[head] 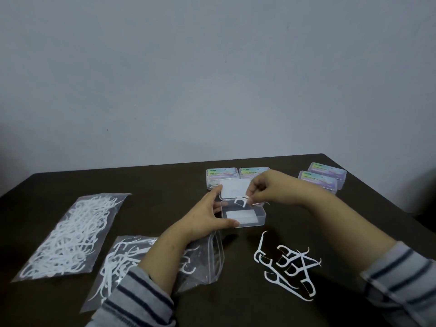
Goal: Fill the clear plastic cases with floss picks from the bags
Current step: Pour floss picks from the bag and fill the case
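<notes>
Near the tabletop's (165, 180) far edge, my left hand (207, 215) braces the open clear case (244, 214), thumb and fingers curled round its left end. Directly above its far rim, my right hand (264, 187) pinches a white floss pick (241, 201), head down, its long axis running across the case.

The tabletop (165, 182) was dark brown against a pale grey wall (212, 67). The floss picks (286, 265) were white, the bags (68, 234) clear. The open case (245, 214) was transparent; the closed cases (322, 177) bore pastel lilac-and-green labels. Both sleeves (141, 296) were grey with dark navy stripes.
</notes>
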